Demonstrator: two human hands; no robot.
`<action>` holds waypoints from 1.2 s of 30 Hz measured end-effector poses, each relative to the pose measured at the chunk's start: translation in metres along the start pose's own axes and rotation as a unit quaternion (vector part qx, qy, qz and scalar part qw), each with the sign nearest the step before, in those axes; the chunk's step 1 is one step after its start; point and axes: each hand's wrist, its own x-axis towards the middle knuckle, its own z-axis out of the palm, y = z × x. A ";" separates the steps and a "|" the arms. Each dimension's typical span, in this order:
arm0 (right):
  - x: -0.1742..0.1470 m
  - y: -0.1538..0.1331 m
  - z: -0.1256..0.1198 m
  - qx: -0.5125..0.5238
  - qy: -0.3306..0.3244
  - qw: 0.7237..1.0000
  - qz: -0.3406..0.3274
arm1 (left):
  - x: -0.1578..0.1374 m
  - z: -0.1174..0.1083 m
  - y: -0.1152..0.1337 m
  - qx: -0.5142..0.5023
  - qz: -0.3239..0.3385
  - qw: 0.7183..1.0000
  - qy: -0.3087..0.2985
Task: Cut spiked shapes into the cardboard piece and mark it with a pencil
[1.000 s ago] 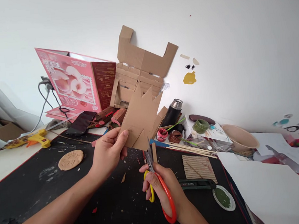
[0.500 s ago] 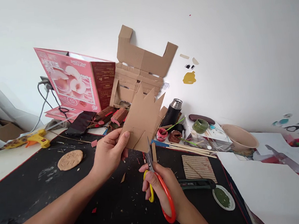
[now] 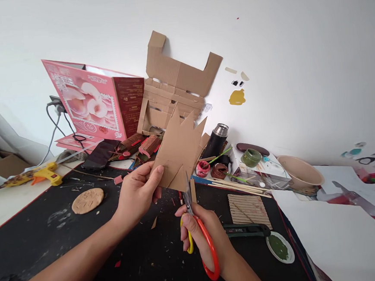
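My left hand (image 3: 142, 183) pinches the lower left edge of a flat brown cardboard piece (image 3: 179, 141), thumb in front. Jagged points run along the top of the piece, and a slanting line crosses its lower part. In my right hand (image 3: 202, 226) is a pair of scissors (image 3: 209, 247) with one red and one yellow handle loop. The blades point upward at the lower right edge of the cardboard; whether they grip it I cannot tell. Below, a small cardboard scrap (image 3: 154, 222) lies on the black mat (image 3: 135, 266).
A round clay-like disc (image 3: 87, 200) and a yellow glue gun (image 3: 49, 173) lie left. Right are a corrugated cardboard piece (image 3: 249, 209), a dark cutter knife (image 3: 246, 230) and a dish of green paint (image 3: 280, 248). Behind stand paint jars, a black flask (image 3: 216, 142) and a pink box (image 3: 90, 100).
Almost nothing differs. The view has shifted very slightly; both hands keep their hold on the cardboard and the scissors.
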 end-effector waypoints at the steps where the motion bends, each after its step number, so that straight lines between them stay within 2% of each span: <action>1: 0.000 0.000 0.000 -0.005 0.000 1.000 -0.002 | 0.000 0.000 0.000 0.003 0.001 1.000 -0.002; 11: 0.000 -0.002 0.001 -0.030 0.007 1.000 -0.003 | 0.001 0.002 -0.005 -0.003 0.002 1.000 -0.012; 23: 0.000 -0.001 0.001 -0.044 0.013 0.999 0.008 | -0.001 0.001 -0.021 -0.018 0.005 0.997 -0.072; 36: 0.001 -0.002 0.000 -0.052 0.000 0.999 -0.001 | -0.001 0.002 -0.015 0.011 0.015 0.999 -0.049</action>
